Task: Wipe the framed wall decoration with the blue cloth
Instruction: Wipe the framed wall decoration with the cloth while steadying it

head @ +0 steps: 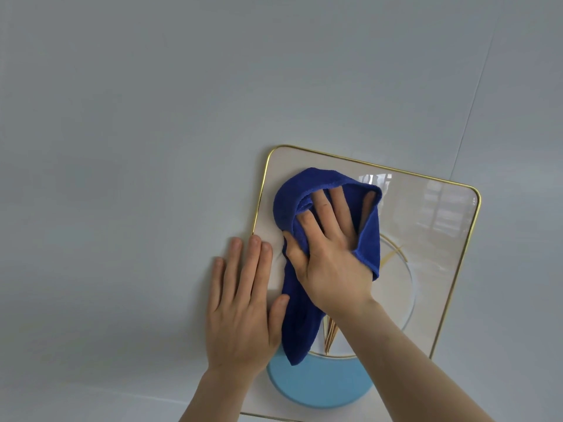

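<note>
Blue cloth [300, 315] lies under the spread right hand [329, 254], high on the glass of the framed decoration [426, 239]; the flat left hand [240, 312] steadies its left edge. Pushing hard could tilt it.

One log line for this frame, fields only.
phase: wiping | right hand: presses blue cloth on framed decoration | left hand: flat, straddling frame edge

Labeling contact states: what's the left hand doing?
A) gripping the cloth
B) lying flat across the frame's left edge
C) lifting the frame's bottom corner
B: the left hand lies flat, fingers straight, across the left edge of the framed wall decoration; the right hand presses the blue cloth.
</note>
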{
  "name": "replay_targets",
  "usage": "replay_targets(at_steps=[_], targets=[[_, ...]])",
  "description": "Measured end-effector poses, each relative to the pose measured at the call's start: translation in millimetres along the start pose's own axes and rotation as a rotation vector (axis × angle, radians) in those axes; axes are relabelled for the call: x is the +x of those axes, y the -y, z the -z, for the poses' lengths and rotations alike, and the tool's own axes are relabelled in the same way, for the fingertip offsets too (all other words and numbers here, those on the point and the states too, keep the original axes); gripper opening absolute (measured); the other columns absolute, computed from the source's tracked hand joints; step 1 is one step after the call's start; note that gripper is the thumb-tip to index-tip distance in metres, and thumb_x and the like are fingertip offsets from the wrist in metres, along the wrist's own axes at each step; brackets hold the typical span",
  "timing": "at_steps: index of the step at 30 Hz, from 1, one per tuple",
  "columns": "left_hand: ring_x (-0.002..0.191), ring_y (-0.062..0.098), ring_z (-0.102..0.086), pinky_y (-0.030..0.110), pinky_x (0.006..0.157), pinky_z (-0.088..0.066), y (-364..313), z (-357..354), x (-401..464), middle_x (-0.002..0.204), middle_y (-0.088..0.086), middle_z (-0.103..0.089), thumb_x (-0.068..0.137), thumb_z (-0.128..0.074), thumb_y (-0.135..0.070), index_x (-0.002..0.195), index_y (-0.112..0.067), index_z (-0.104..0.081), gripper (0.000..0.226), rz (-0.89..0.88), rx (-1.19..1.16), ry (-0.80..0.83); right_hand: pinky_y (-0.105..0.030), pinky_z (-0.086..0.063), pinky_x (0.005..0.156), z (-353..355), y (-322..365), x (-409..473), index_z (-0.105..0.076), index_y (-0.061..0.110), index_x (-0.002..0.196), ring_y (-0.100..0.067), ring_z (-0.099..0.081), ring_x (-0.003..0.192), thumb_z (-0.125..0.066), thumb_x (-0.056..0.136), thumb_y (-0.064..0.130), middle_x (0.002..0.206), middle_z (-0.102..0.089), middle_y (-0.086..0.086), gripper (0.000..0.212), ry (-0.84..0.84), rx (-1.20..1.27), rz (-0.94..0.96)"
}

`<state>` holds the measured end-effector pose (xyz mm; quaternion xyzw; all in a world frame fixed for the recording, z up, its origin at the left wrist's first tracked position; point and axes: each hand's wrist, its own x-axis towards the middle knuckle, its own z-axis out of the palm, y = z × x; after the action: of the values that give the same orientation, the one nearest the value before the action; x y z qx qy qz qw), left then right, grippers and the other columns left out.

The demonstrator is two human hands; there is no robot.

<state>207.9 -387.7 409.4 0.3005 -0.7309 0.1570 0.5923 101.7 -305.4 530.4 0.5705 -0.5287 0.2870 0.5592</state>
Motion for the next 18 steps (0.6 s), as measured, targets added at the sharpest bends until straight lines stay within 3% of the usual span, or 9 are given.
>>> replay_targets(at_steps=[4, 9, 14, 18], targets=[[0.161, 0.029, -0.018, 0.048, 0.131, -0.015, 0, -2, 0, 0.174, 0.005, -0.017, 0.108, -0.024, -0.047, 0.166, -0.015, -0.014, 0.067, 0.005, -0.005, -0.011, -0.05, 0.005, 0.128, 4, -1, -4, -0.059, 0.025, 0.127, -0.032, -0.041, 0.149, -0.051, 0.103, 0.044, 0.15, -0.054, -0.004, 0.031, -0.013, -0.014, -0.058], [0.161, 0.029, -0.017, 0.049, 0.131, -0.016, 1, -2, -1, 0.174, 0.003, -0.013, 0.108, -0.025, -0.049, 0.166, -0.016, -0.012, 0.068, 0.002, -0.015, -0.006, -0.07, -0.008, 0.125, 3, -2, -8, -0.057, 0.026, 0.121, -0.034, -0.042, 0.148, -0.052, 0.102, 0.044, 0.149, -0.054, -0.004, 0.027, 0.006, -0.096, -0.091], [0.162, 0.029, -0.015, 0.051, 0.13, -0.018, 1, -2, -1, 0.175, 0.004, -0.011, 0.107, -0.025, -0.049, 0.166, -0.015, -0.011, 0.07, 0.005, -0.017, 0.01, -0.059, 0.004, 0.129, 8, -13, -30, -0.056, 0.021, 0.132, -0.035, -0.037, 0.151, -0.042, 0.107, 0.04, 0.151, -0.052, -0.008, 0.034, 0.038, -0.05, -0.106], [0.162, 0.029, -0.013, 0.051, 0.131, -0.015, -1, 0, -2, 0.176, 0.005, -0.01, 0.106, -0.025, -0.051, 0.166, -0.015, -0.01, 0.072, 0.01, -0.011, 0.029, -0.077, -0.02, 0.119, 18, -25, -65, -0.052, 0.019, 0.132, -0.038, -0.04, 0.148, -0.048, 0.103, 0.031, 0.15, -0.044, -0.004, 0.032, 0.096, -0.076, -0.135]])
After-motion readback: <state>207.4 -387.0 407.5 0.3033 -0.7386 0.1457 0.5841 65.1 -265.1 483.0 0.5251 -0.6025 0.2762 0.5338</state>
